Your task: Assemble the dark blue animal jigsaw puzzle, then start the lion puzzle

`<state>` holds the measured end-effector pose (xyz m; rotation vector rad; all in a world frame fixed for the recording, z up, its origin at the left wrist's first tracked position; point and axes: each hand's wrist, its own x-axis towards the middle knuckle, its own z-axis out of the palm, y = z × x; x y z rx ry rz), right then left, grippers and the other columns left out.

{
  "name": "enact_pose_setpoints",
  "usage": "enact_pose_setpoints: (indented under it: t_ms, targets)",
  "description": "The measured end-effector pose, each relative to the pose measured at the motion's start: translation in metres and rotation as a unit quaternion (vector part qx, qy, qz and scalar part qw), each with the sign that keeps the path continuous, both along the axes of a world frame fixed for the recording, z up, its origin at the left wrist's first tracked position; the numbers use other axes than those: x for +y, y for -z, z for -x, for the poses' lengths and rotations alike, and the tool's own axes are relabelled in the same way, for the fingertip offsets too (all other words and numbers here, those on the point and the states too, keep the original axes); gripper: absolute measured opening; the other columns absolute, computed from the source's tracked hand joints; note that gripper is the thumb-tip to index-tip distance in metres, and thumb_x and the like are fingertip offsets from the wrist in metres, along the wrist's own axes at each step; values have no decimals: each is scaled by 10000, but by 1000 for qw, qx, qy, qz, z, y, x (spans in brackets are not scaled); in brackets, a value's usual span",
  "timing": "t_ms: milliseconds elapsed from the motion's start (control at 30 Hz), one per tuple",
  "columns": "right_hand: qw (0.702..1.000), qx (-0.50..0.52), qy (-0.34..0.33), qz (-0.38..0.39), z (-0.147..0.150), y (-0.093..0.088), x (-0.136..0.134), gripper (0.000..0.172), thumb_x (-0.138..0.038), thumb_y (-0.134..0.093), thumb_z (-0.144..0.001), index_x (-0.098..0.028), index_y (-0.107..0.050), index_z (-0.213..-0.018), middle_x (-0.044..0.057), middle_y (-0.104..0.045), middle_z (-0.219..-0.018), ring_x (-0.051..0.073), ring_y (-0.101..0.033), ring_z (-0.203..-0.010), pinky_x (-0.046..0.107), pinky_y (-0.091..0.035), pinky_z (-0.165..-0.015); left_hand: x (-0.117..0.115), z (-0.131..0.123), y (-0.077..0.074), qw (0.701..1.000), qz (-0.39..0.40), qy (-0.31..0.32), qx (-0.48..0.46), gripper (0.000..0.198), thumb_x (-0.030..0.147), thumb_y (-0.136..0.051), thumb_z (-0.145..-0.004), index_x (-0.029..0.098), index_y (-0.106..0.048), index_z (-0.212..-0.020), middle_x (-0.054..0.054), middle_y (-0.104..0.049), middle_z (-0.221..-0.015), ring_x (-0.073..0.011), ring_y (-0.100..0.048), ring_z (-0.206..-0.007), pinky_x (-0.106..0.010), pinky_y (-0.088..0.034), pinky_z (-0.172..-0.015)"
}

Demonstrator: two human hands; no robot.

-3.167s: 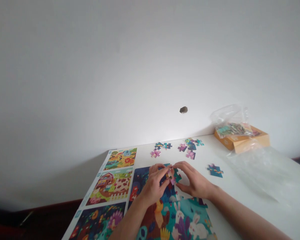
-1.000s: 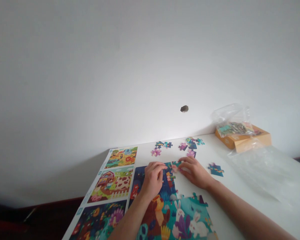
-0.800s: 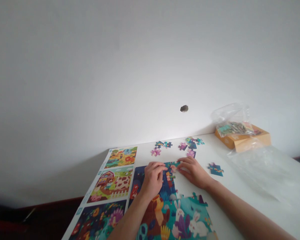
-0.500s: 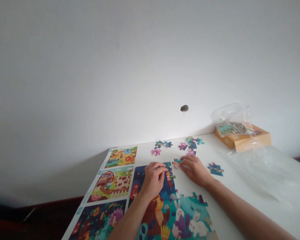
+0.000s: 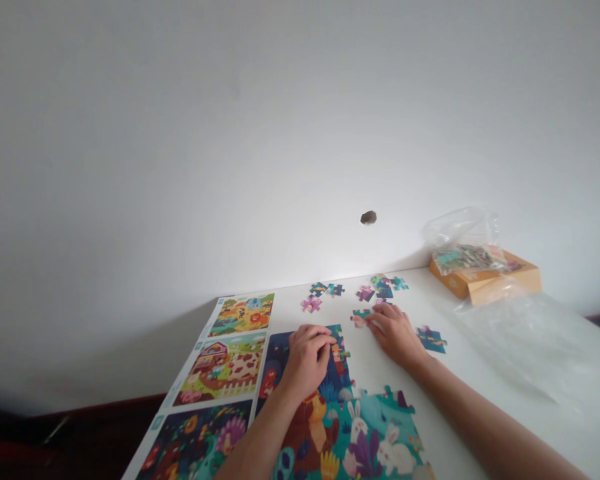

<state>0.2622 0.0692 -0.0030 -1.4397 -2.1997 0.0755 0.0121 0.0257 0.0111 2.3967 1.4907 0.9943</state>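
In right hand [image 5: 394,333], puzzle piece [image 5: 360,318], tab pointing left.

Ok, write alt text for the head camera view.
The left hand rests on a partly assembled animal jigsaw puzzle on a white table, while the right hand holds a teal-and-pink jigsaw piece apart from it. Colourful loose pieces lie beyond; at right, a clear plastic bag sits on an orange box.

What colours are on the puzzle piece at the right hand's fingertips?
The puzzle piece shows teal and pale pink, head view.
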Motion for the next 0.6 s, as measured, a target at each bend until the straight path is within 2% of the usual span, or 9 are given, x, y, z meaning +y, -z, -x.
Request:
enact_pose_setpoints:
  t_ms: [67, 133, 300, 433, 600]
  targets:
    - [1000, -8, 24, -12, 0, -2, 0, 233, -269, -517, -944, -281, -723, -1054, 127, -577, -1247, 313, -526, -1109, 492, -480, -879, 0, 0, 1, 1000, -3, -5, 1, 273, 92, -523, -856, 259, -730, -921, -58, -696, -1037, -247, -613, -1022, -440, -478, -893]
    - [999, -16, 22, -23, 2, -5, -3, 246, -238, -530, -924, -275, -721, -1076, 134, -543, -1306, 328, -506, -1132, 509, -477, -885, 2, 1, 2, 999, -18, -35, 7, 278, 112, -542, -843, 262, -723, -992, -70, -681, -1109, -269, -596, -1072, -463, -472, -919]
    - [998, -34, -49, -18, 10, -12, -12, 394, -208, -563, -875, -306, -627, -1251, 108, -495, -1390, 346, -442, -1219, 528, -455, -926, 5, 9, 8, 982, -20, -174, 68, 405, 285, -621, -843, 250, -629, -1246, -134, -574, -1383, -424, -457, -1267, -633, -358, -981]
    - [997, -37, -60, -3, 13, -11, -15, 390, -225, -551, -880, -291, -611, -1259, 110, -492, -1397, 355, -421, -1246, 541, -444, -936, 5, 13, 9, 981, 20, -162, 104, 478, 370, -593, -878, 274, -550, -1344, -130, -559, -1415, -463, -372, -1339, -693, -271, -1005]
    - [997, -24, -67, -4, 11, -11, -14, 378, -229, -555, -882, -284, -617, -1251, 107, -529, -1361, 339, -448, -1218, 531, -444, -939, 4, 13, 7, 981, 24, -154, 120, 463, 398, -570, -888, 264, -563, -1332, -127, -561, -1407, -448, -448, -1245, -654, -314, -987]
